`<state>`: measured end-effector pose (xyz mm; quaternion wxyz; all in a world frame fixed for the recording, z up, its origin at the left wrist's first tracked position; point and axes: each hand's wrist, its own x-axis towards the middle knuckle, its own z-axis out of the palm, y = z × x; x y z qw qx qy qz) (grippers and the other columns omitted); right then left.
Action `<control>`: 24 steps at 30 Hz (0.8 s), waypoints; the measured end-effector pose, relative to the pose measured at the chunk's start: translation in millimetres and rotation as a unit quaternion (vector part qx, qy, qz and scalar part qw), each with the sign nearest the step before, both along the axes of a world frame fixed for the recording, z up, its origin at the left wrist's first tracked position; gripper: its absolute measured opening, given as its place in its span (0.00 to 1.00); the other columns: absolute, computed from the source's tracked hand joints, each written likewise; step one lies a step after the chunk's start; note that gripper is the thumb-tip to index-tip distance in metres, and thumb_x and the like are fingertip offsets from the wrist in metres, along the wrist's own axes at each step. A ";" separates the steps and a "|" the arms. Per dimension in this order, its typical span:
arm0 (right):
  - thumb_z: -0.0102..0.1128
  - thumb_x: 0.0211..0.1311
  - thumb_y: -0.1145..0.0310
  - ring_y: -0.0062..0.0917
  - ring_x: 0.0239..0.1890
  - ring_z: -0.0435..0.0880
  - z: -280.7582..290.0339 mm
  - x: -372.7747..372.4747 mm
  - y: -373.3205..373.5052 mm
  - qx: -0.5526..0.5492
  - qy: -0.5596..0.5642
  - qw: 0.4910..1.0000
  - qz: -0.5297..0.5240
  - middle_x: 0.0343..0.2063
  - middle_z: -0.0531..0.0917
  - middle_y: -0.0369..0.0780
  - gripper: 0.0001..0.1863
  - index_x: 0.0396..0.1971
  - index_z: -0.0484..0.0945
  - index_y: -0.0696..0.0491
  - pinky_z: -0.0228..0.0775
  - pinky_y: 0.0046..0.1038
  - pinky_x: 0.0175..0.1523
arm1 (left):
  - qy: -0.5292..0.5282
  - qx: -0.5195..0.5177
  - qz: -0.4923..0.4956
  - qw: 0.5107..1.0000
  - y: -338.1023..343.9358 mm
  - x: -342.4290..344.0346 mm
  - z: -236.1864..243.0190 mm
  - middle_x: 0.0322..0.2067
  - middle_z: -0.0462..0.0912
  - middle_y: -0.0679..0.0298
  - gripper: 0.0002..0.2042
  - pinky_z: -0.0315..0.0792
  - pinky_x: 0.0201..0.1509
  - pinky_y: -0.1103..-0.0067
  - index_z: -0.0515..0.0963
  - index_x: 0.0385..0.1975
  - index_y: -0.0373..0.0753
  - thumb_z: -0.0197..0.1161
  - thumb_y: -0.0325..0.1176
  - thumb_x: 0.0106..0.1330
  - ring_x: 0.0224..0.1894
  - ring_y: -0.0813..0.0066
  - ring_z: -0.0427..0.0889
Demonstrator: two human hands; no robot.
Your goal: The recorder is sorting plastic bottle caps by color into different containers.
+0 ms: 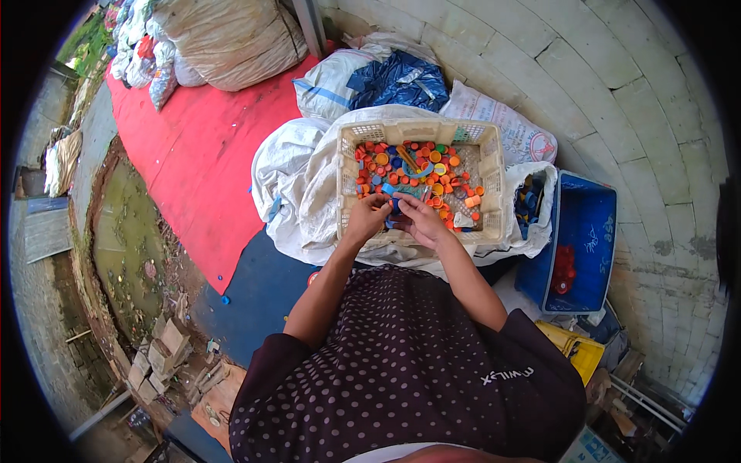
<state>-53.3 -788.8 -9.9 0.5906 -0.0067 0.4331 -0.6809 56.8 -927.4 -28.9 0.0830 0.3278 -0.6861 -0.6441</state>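
Observation:
Both my hands meet over the near side of a cream plastic crate (498, 177) with perforated walls. Scattered inside it are bottle caps (438, 189), mostly orange and red, some yellow, blue and green. My left hand (369, 216) is closed, its fingertips pinched at a dark blue bottle cap (396, 205). From the other side my right hand (421, 220) grips the same cap with thumb and fingers. A light blue cap (387, 189) lies just beyond the fingertips. A brown-handled tool (407, 159) rests among the caps; its kind is unclear.
White woven sacking (293, 154) lies around the crate. At right, a white sack (544, 181) holds dark and blue pieces, beside a blue bin (590, 224) with red pieces. Filled sacks (231, 42) stand behind on a red sheet (185, 170). A block wall (617, 92) rises at right.

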 end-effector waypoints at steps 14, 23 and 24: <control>0.51 0.72 0.63 0.28 0.50 0.81 -6.8 3.6 8.2 -0.168 -0.180 0.969 -0.033 0.50 0.80 0.36 0.18 0.58 0.70 0.49 0.78 0.28 0.51 | 0.126 -0.138 -0.046 0.981 8.2 5.8 56.8 0.29 0.77 0.65 0.11 0.71 0.32 0.81 0.79 0.46 0.33 0.59 0.29 0.66 0.29 0.81 0.77; 0.54 0.70 0.65 0.26 0.45 0.82 -2.2 6.7 25.3 -0.143 -0.121 0.980 -0.067 0.45 0.80 0.37 0.18 0.58 0.71 0.50 0.78 0.28 0.51 | 0.067 -0.267 -0.127 0.953 10.5 -4.5 74.1 0.33 0.78 0.59 0.13 0.74 0.37 0.71 0.80 0.40 0.38 0.69 0.37 0.58 0.34 0.63 0.80; 0.54 0.70 0.66 0.26 0.45 0.82 -1.2 7.8 27.5 -0.133 -0.099 0.983 -0.076 0.45 0.80 0.37 0.18 0.57 0.71 0.50 0.78 0.28 0.51 | 0.079 -0.275 -0.141 0.948 10.8 -5.9 76.2 0.32 0.78 0.59 0.13 0.74 0.37 0.71 0.80 0.38 0.37 0.69 0.36 0.58 0.34 0.62 0.79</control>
